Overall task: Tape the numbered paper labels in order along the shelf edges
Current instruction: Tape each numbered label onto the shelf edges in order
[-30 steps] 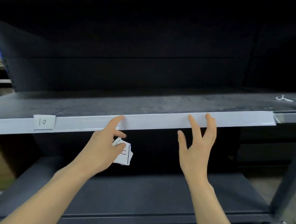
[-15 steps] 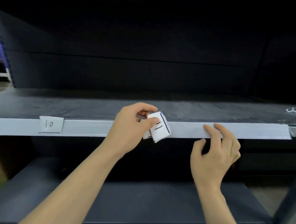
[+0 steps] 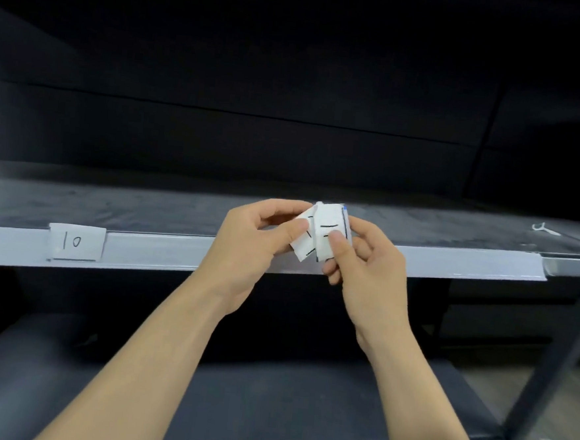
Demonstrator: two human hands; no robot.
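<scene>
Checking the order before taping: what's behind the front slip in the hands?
Behind the front slip, pinched by the right hand, a second slip fans out leftward in the left hand. Only strokes of its writing show; its number and any further slips are covered.

Both forearms enter from the near edge and converge toward the centre, the left forearm (image 3: 141, 357) rising from the near left, the right forearm (image 3: 421, 383) from the near right. The left hand (image 3: 252, 251) and right hand (image 3: 372, 270) meet at mid-scene, close together, fingers curled. Each pinches the small stack of paper labels (image 3: 329, 222) between thumb and fingers: left thumb (image 3: 295, 228) on the left sheet, right thumb (image 3: 336, 245) on the right sheet.
</scene>
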